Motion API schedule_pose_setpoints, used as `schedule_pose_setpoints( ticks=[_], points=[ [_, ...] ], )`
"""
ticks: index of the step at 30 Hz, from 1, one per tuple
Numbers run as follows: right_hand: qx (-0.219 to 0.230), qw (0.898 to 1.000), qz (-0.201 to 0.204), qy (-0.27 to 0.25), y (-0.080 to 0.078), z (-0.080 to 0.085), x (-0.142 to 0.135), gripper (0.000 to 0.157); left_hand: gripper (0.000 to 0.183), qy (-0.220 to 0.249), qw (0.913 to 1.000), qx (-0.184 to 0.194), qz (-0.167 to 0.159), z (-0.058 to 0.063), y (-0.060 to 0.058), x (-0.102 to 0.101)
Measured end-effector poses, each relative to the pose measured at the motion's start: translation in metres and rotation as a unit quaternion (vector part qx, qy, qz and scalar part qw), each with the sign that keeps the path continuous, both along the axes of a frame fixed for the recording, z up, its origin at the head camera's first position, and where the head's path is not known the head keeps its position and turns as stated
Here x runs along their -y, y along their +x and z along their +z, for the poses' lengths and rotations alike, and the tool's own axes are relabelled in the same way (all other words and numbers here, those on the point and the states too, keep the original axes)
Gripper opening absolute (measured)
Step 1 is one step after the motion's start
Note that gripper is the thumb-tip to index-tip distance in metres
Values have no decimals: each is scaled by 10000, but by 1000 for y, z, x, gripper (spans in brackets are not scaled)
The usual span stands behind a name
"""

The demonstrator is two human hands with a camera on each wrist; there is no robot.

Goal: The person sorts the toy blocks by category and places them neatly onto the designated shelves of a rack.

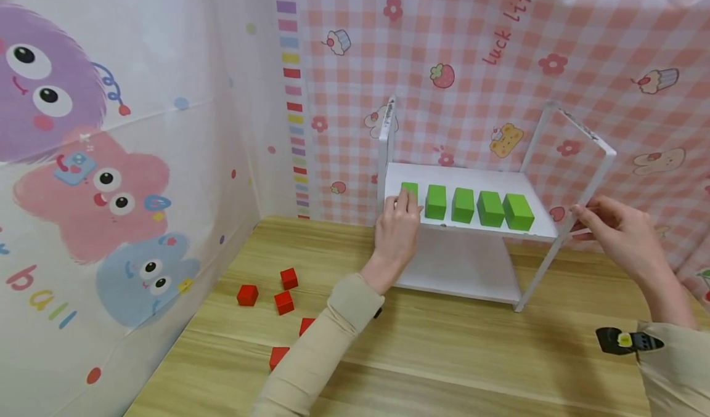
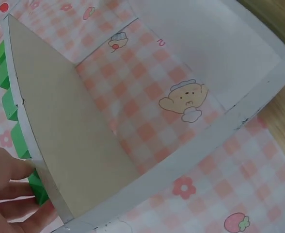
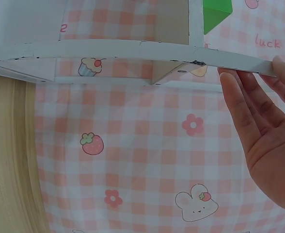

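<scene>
A white two-tier shelf [image 1: 460, 174] stands on the table. Several green blocks [image 1: 463, 206] form a row along the front of its upper board. My left hand [image 1: 397, 229] is at the left end of this row, its thumb and fingers around the leftmost green block [image 2: 38, 188], which they partly hide. At the shelf's other side, my right hand [image 1: 624, 229] pinches the right front post [image 3: 234, 64] between thumb and fingers, just above the upper board's level.
Several red blocks [image 1: 247, 295] lie scattered on the wooden table [image 1: 444, 349], left of the shelf; my left forearm partly covers some. A checked pink cloth [image 1: 344, 121] hangs behind the shelf, and a white printed cloth [image 1: 183, 47] hangs at the left.
</scene>
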State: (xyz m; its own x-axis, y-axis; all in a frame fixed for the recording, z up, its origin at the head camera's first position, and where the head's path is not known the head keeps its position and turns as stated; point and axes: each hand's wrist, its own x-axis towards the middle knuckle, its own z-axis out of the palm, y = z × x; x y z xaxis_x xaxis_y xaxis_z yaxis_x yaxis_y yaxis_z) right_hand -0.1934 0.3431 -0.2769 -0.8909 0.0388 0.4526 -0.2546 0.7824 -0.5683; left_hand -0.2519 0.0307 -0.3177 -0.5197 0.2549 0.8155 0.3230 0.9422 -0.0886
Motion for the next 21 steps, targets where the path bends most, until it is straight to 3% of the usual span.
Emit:
schedule_pose_setpoints(
  ticks=[5,10,16,21],
  points=[
    [14,10000,-8,3,0,0,0,30,33,-24,9992,351,-165,-3,1,2],
    [57,10000,-57,52,1,0,0,31,30,-12,9985,236,-500,-4,4,9],
    [80,9999,-82,62,0,0,-1,32,23,178,9933,-92,-1142,-7,14,24],
    [76,9999,-69,32,-1,0,-1,32,20,772,9778,314,-1921,-16,24,45]
  ],
)
